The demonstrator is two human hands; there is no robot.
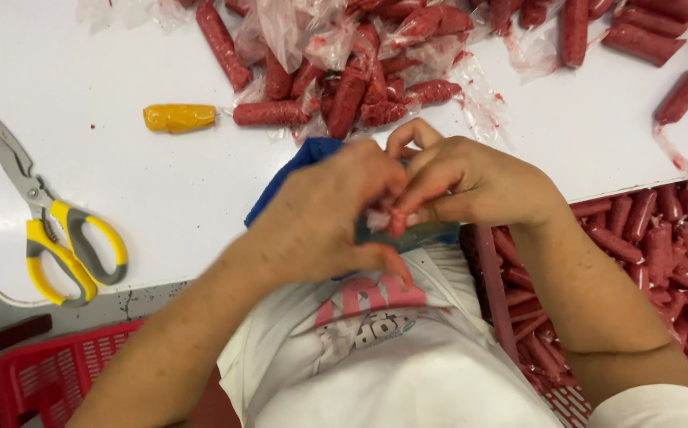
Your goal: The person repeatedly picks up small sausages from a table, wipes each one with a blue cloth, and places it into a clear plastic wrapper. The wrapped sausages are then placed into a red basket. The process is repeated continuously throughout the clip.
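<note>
Basically, a small pale scrap with a pink end (381,219) is pinched right at the table (146,190) edge, between both hands. The left hand (328,218) is curled shut around it from the left, blurred, and the right hand (470,182) grips it by the fingertips from the right, so neither is nearer. Its long axis can't be told, too little shows. A blue cloth (300,168) is tucked under the hands. Left of them one pair of yellow-handled scissors (51,230) is seen, farther up one yellow sausage (179,117), then a heap of red sausages (344,87) in torn clear wrap, too many to count. One red crate (661,254) of more sits lower right.
</note>
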